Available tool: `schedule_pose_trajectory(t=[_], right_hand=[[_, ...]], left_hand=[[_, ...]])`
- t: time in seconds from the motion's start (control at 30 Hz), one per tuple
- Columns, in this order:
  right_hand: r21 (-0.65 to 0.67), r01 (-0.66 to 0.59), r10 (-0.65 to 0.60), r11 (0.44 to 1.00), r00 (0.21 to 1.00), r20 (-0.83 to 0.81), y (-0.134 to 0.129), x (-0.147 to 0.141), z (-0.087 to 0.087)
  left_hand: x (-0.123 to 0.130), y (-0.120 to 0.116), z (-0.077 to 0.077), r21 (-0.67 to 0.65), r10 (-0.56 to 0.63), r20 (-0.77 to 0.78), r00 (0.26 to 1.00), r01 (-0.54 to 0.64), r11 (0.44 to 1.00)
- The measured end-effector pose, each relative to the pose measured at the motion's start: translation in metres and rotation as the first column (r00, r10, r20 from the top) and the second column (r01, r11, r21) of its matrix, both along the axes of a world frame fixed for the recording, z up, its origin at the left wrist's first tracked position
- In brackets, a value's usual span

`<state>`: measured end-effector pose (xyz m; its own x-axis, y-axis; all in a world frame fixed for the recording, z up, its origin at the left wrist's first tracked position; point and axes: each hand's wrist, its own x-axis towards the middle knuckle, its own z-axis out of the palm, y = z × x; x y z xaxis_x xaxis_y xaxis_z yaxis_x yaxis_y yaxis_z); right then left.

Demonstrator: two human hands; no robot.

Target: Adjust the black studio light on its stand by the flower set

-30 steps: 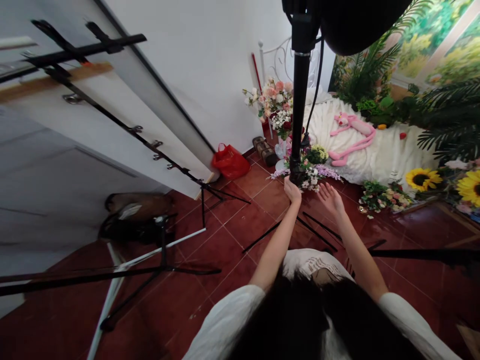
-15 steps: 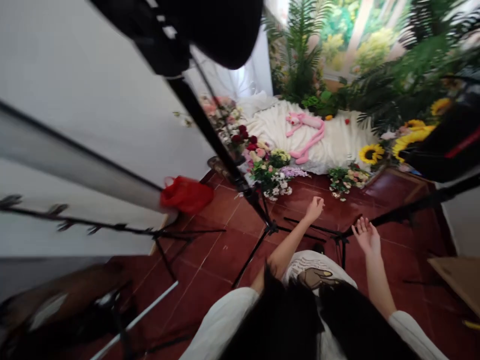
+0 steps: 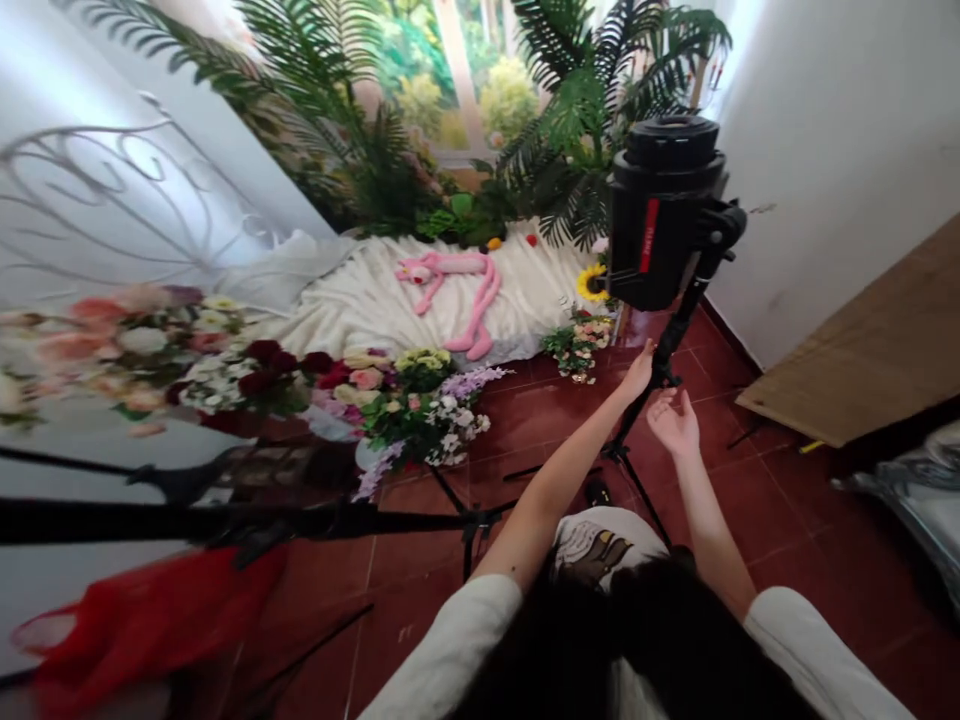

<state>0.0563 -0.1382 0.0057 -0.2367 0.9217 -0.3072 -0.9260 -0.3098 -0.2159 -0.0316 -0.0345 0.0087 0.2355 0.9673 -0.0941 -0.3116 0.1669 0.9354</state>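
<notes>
A black studio light (image 3: pixel 664 225) with a red label is mounted on a black light stand (image 3: pixel 679 325), to my right. My left hand (image 3: pixel 637 375) is at the pole just below the light, its fingers closed around it and partly hidden. Close by on the right, my right hand (image 3: pixel 676 425) is open, palm turned up and fingers loosely curled, near the pole's adjustment knob (image 3: pixel 666 380). No object shows in that palm. The stand's legs spread on the red tile floor in front of me.
A second stand (image 3: pixel 315 522) crosses the left side, near a red bag (image 3: pixel 142 625). Ahead lie a white cloth (image 3: pixel 352 290) with a pink plush toy (image 3: pixel 480 290), flower bunches (image 3: pixel 427 400) and palm leaves (image 3: pixel 322 90). A brown board (image 3: pixel 855 350) leans at right.
My view has turned right, bringing the light stand towards the middle. My left hand has reached over to its pole, and my right hand has come close beside it.
</notes>
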Motion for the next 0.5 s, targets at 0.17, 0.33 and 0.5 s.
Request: schedule_pose_trajectory(t=[0.17,0.33,0.5], right_hand=[[-0.036,-0.048,0.035,0.998,0.95,-0.309,0.02,0.005,0.012],[-0.049,0.032,-0.043,0.998,0.971,-0.236,0.034,0.004,0.009],[0.109,0.117,-0.159,0.987,0.778,0.607,0.039,0.01,0.003]], left_hand=[[0.016,0.011,-0.012,-0.041,0.046,0.074,0.996,-0.043,0.998],[0.014,0.012,-0.016,-0.016,0.054,0.068,0.996,-0.053,0.998],[0.012,0.009,-0.013,-0.017,0.06,0.081,0.995,-0.059,0.998]])
